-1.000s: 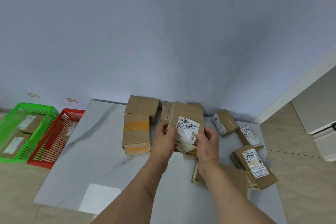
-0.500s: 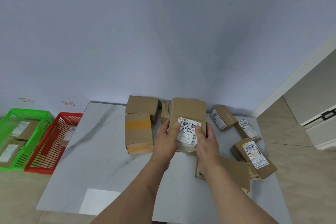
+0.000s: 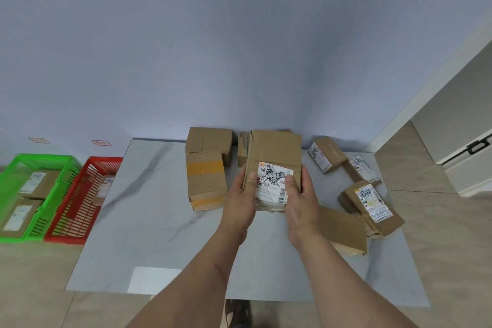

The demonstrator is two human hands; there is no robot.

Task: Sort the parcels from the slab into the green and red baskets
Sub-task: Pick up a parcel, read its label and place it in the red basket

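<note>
A brown cardboard parcel (image 3: 275, 152) with a white scribbled label is lifted above the grey marble slab (image 3: 149, 210), its label facing me. My left hand (image 3: 241, 200) grips its left side, thumb on the label. My right hand (image 3: 300, 200) grips its right side, thumb on the label too. At the far left on the floor stand the green basket (image 3: 64, 176) and the red basket (image 3: 91, 168), each with parcels inside.
Several more parcels lie on the slab: one with yellow tape (image 3: 205, 181), one behind it (image 3: 209, 140), labelled ones at the right (image 3: 323, 153) (image 3: 370, 205), and a flat one (image 3: 340, 229) under my right wrist. A wall rises behind; a white cabinet (image 3: 458, 125) stands right.
Both hands have raised the parcel from the pile and turned it so that its label faces me squarely. The camera view has shifted slightly.
</note>
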